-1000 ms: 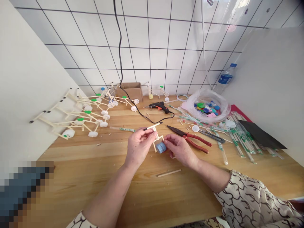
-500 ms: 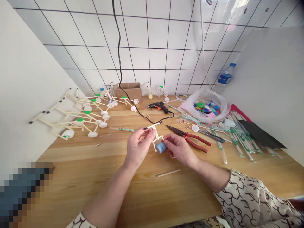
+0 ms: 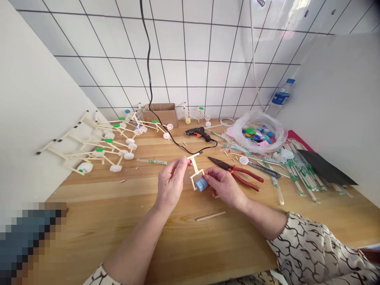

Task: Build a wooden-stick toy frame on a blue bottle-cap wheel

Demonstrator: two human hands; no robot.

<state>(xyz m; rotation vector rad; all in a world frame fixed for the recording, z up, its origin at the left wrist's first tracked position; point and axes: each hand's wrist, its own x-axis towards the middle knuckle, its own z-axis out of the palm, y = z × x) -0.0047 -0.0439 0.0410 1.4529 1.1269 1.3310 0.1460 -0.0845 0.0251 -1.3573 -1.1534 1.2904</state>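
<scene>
A small frame of pale wooden sticks (image 3: pixel 194 164), with a black-tipped crossbar on top and a fork below, is held above the table between my hands. Its fork straddles a wheel of blue bottle caps (image 3: pixel 201 184). My left hand (image 3: pixel 171 183) pinches the left end of the crossbar, hiding that tip. With thumb and fingers closed, my right hand (image 3: pixel 225 185) grips the fork's right leg beside the blue wheel. A loose stick (image 3: pixel 211 216) lies on the wood just in front of my hands.
Several stick tricycle models (image 3: pixel 101 142) stand at the left. A glue gun (image 3: pixel 198 133) with a black cord lies behind my hands. Red-handled pliers (image 3: pixel 237 170), a utility knife (image 3: pixel 264 170), wrapped sticks (image 3: pixel 305 170) and a bag of bottle caps (image 3: pixel 258 134) occupy the right.
My left hand has shifted slightly left, its thumb moving up along the crossbar and uncovering more of the stick below it. The right hand and blue wheel have barely moved.
</scene>
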